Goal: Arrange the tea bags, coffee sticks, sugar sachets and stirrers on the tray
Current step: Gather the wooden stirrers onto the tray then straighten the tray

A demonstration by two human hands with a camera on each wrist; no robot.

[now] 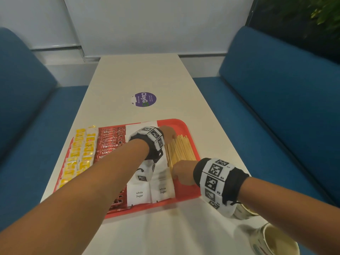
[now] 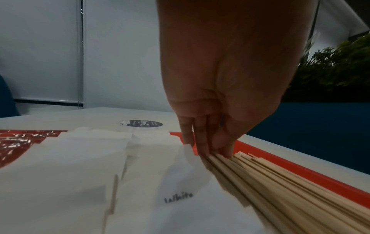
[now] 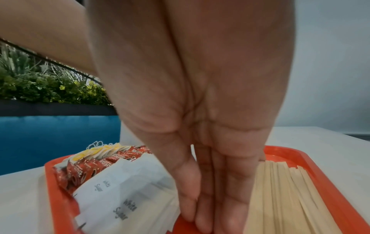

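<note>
A red tray (image 1: 184,124) lies on the white table. On it, from left to right, are yellow tea bags (image 1: 81,150), red coffee sticks (image 1: 108,142), white sugar sachets (image 1: 147,192) and a bundle of wooden stirrers (image 1: 181,150). My left hand (image 1: 168,134) reaches across the sachets, and its straight fingers (image 2: 210,142) press on the far ends of the stirrers (image 2: 280,190). At the near ends of the stirrers (image 3: 280,197), my right hand (image 1: 182,172) stands with straight fingers (image 3: 210,205) held together, tips down on the tray floor beside the sachets (image 3: 124,190).
A purple round sticker (image 1: 144,99) marks the table beyond the tray. Two cups (image 1: 276,240) stand at the table's near right corner, close under my right wrist. Blue benches (image 1: 276,107) run along both sides.
</note>
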